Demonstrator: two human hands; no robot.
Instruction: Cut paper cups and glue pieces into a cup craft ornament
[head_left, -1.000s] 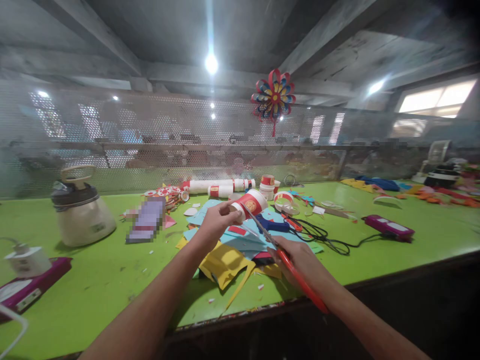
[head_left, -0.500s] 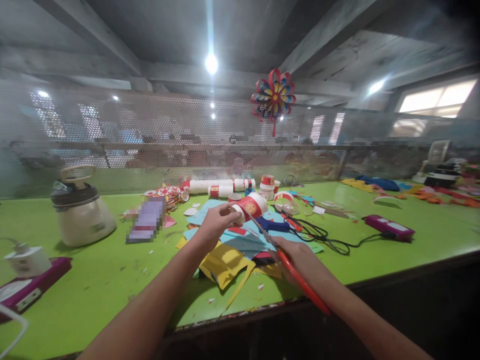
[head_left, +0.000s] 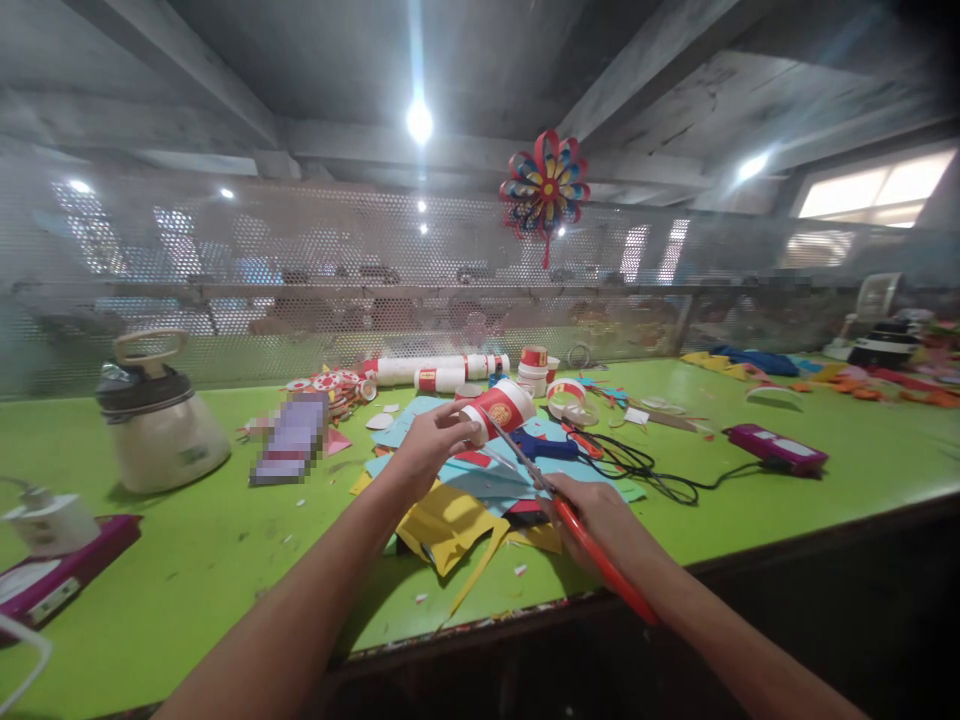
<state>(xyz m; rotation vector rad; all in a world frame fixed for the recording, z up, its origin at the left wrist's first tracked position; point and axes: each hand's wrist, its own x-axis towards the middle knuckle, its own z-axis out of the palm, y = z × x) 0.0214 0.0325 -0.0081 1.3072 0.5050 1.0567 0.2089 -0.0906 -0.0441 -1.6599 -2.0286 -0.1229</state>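
A red-and-white paper cup is at the middle of the frame, tilted and pinched by the fingers of the left grip. The right grip is closed around red-handled scissors, whose blades slant up to the cup; whether they cut into its wall cannot be told.

Below the cup spread light blue sheets, with crumpled yellow paper nearer the bottom of the frame. Just right of the blades, a blue glue gun lies on the sheets, and looped black cable sprawls beyond it toward a purple power strip at right. Behind the cup, white tubes and a small cup stack line up before a perforated screen. A pixelated phone-like object and a beige jug stand to the left.

The counter ends along a dark front edge, running from bottom centre up to the right side of the frame; the right forearm crosses it. Wide green surface shows at lower left, between the left forearm and another strip, and also at right around the power strip.
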